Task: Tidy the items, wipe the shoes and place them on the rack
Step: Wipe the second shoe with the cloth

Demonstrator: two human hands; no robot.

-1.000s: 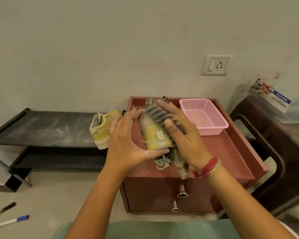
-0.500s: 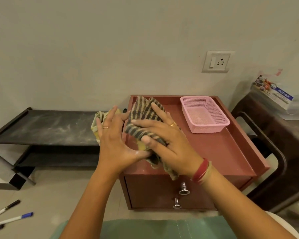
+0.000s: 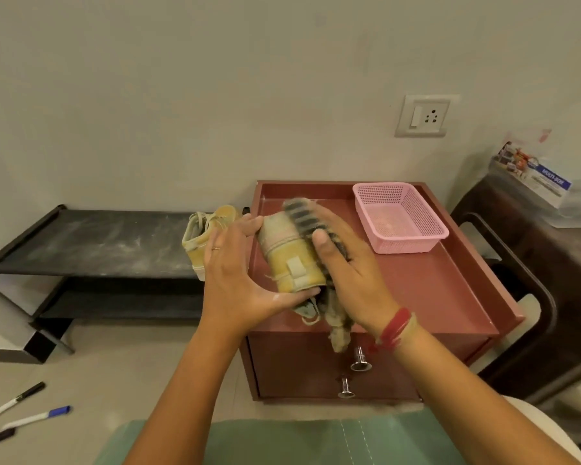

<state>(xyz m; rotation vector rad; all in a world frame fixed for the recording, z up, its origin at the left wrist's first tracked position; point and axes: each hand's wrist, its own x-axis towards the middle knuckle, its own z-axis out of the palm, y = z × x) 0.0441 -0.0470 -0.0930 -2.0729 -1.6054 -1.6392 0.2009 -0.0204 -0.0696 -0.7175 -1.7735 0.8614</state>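
Sliding off the top, where it lay half a second ago, the dark striped cloth (image 3: 299, 216) now sits along the right flank of the dusty yellow canvas shoe (image 3: 289, 260), so the heel tab and pale sole show again. The right hand (image 3: 346, 273) cups the cloth against the shoe, thumb over the top, with the loose end dangling below the wrist. The left hand (image 3: 235, 280) clasps the shoe from the other side, holding it in the air, heel towards the wearer. This reads as one stroke in a wipe that is not yet finished; grey dust on the sole suggests more passes are needed.

A second yellow shoe (image 3: 202, 236) already stands at the right end of the black two-tier rack (image 3: 98, 243), whose top shelf is smeared with dust. Beneath the hands is a reddish-brown cabinet (image 3: 450, 297) with a raised rim, carrying a pink plastic mesh basket (image 3: 399, 216). Marker pens (image 3: 31, 417) lie loose on the floor, still untidied, and a white wall socket (image 3: 422, 115) sits above.
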